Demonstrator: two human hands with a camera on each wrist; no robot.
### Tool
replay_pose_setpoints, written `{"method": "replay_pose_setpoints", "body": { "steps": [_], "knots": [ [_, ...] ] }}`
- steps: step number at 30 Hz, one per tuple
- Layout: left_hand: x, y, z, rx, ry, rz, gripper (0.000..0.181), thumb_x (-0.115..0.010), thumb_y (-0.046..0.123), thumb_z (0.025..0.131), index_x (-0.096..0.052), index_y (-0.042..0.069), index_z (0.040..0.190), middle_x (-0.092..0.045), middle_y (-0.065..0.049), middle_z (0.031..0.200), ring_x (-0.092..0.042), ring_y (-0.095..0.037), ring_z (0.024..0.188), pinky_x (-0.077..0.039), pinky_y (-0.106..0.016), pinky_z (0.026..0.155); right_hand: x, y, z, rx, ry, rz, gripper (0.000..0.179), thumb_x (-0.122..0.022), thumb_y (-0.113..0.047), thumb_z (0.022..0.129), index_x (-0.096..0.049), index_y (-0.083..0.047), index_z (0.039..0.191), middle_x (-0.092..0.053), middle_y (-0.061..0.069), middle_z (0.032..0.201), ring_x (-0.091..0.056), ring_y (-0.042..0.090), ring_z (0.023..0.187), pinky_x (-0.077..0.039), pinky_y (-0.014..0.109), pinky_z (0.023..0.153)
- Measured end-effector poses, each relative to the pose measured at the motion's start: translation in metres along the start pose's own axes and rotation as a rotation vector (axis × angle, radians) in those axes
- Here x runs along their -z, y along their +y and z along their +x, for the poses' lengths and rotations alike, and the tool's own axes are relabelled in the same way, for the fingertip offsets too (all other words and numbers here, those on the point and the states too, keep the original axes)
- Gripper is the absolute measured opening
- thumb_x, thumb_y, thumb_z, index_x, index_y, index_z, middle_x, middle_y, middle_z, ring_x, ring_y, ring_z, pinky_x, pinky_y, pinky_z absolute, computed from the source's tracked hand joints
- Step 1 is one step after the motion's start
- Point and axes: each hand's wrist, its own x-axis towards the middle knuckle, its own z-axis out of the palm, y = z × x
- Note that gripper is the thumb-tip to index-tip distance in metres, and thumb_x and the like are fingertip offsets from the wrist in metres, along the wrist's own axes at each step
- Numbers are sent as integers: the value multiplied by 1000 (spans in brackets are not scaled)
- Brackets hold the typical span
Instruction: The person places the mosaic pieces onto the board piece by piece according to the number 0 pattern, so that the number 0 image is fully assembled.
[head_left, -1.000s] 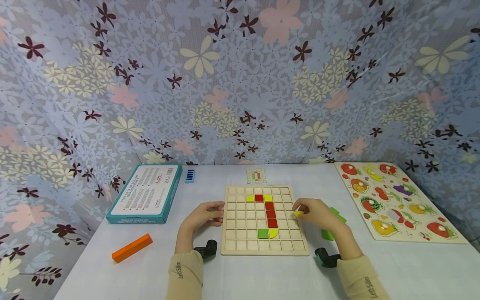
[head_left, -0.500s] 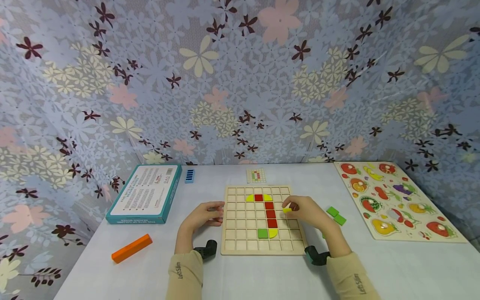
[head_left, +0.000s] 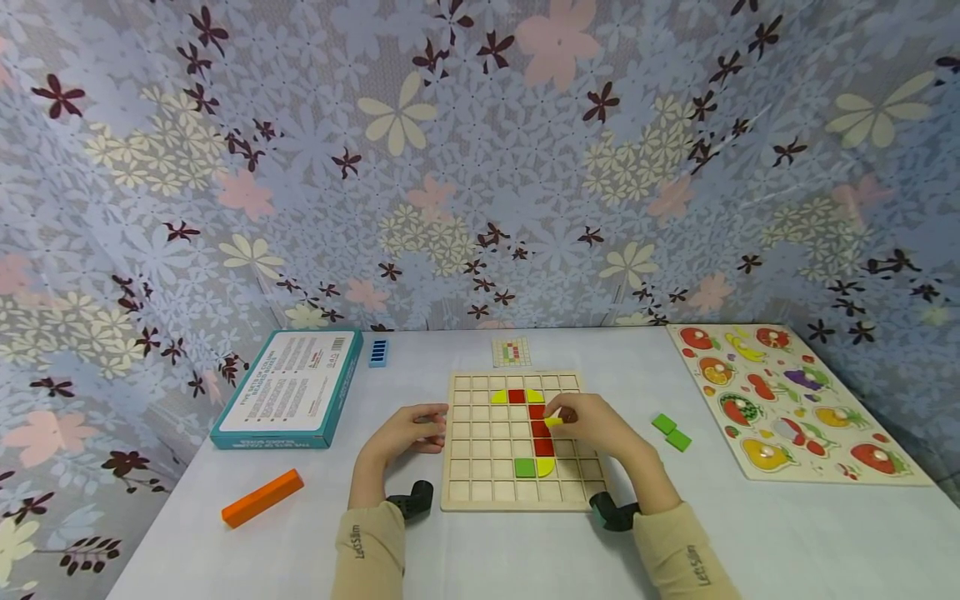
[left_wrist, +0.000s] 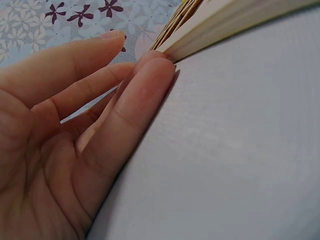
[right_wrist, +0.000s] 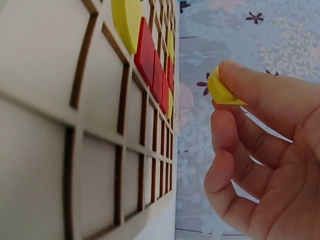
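Note:
My right hand [head_left: 596, 423] pinches a yellow rounded tile [right_wrist: 223, 90] between thumb and index finger. It hovers over the wooden grid board [head_left: 480, 492], near the column of red tiles [head_left: 543, 448]. Below that column lie a green square tile [head_left: 525, 468] and a yellow quarter-round tile [head_left: 545, 467]. Another red tile [head_left: 516, 397] sits between two yellow rounded tiles near the board's far side. At the board's left edge rests my left hand [head_left: 401, 432], its fingertips against the side in the left wrist view and its fingers loose, holding nothing.
Two green tiles [head_left: 671, 432] lie right of the board. A small pattern card [head_left: 512, 352] is behind it. A fruit puzzle board [head_left: 795, 408] stands at far right; a teal box [head_left: 288, 387], a blue piece [head_left: 378, 353] and an orange bar [head_left: 262, 498] are at left.
My right hand has carried the yellow tile leftward from the board's right edge to the red column, uncovering the green tiles on the table. The left hand has stayed put.

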Motion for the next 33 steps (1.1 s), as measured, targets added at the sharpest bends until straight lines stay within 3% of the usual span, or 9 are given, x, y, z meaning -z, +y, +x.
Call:
{"method": "replay_pose_setpoints", "body": {
  "steps": [6, 14, 22, 33],
  "knots": [
    [0, 0, 0, 4, 0, -3, 47, -57, 3, 89, -45, -2, 134, -55, -16, 106, -61, -16, 78, -58, -31, 72, -6, -2, 3, 14, -1, -13, 12, -68, -6, 81, -65, -8, 92, -55, -1, 75, -46, 14, 69, -42, 27, 62],
    [-1, 0, 0, 5, -3, -3, 47, -57, 4, 89, -45, -2, 134, -55, -15, 106, -61, -16, 78, -57, -31, 73, -15, -10, 6, 25, -9, -13, 12, -70, -8, 81, -66, -10, 92, -59, -1, 81, -48, 14, 73, -45, 28, 65],
    [-2, 0, -1, 10, 8, 2, 47, -57, 2, 89, -45, -2, 134, -55, -16, 106, -61, -16, 78, -58, -32, 72, -22, -13, 11, 77, -38, 4, 12, -72, -6, 78, -66, -9, 88, -55, -4, 71, -48, 12, 65, -44, 25, 59],
    [0, 0, 0, 6, -4, -5, 47, -56, 3, 90, -44, -3, 135, -53, -16, 106, -61, -16, 79, -57, -32, 74, -32, -30, 14, 43, -35, 32, 7, -72, -6, 78, -69, -9, 84, -61, -3, 76, -52, 10, 70, -47, 24, 61]
  ]
}}
